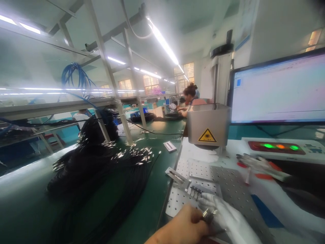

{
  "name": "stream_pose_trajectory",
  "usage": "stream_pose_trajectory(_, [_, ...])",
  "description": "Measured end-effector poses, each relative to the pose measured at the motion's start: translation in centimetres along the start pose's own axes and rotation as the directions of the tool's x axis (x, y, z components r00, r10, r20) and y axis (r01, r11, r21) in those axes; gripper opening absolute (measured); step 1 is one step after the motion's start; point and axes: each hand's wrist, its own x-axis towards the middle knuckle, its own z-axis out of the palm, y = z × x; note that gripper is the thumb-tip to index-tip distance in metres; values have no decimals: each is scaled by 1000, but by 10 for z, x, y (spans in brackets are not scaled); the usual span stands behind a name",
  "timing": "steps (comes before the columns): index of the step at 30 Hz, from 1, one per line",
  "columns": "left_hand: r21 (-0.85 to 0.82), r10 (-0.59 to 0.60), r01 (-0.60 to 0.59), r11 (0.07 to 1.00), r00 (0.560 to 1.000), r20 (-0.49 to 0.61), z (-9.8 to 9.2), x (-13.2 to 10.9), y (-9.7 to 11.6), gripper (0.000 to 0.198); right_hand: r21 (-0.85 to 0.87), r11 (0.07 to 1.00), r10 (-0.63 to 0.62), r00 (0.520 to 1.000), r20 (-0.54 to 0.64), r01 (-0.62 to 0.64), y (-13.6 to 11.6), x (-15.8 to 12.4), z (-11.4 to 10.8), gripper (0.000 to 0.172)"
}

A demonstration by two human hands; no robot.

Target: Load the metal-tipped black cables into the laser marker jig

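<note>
My bare left hand (186, 223) is closed around a few cable connectors (207, 214), their shiny metal ends sticking out past the thumb. Close against it on the right is my right hand (225, 215) in a white glove. Its fingers are drawn together and reach to the near edge of a slotted fixture (196, 191); what they pinch, if anything, is hidden. The fixture sits on a perforated metal plate (175, 200), with a small metal plate holding a dark strip (177, 177) beside it. Above stands a metallic machine head (208, 125) with a yellow laser warning label.
A large heap of black cables (101, 166) with metal tips covers the green bench to the left. A small white slotted piece (170, 146) lies beyond. At right are a monitor (278, 89), a lit control panel (276, 146) and gloves (261, 166). A person (190, 96) sits farther back.
</note>
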Motion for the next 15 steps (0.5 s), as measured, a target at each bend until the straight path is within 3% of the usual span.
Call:
stream_pose_trajectory(4, [170,168,-143,975,975,-145,9,6,6,18,-82,997,-9,999,-43,5,-8,-12,6,68])
stream_pose_trajectory(7, [208,275,-245,947,952,-131,15,11,10,19,-303,952,-63,998,-30,51,-18,-17,0,59])
stream_pose_trajectory(12, [-43,60,-63,997,997,-58,21,19,1,15,-595,788,-199,980,-4,158,-7,-11,-14,50])
stream_pose_trajectory(15, [-120,56,-53,991,998,17,15,27,-15,18,-711,654,-320,946,50,259,12,-9,-20,43])
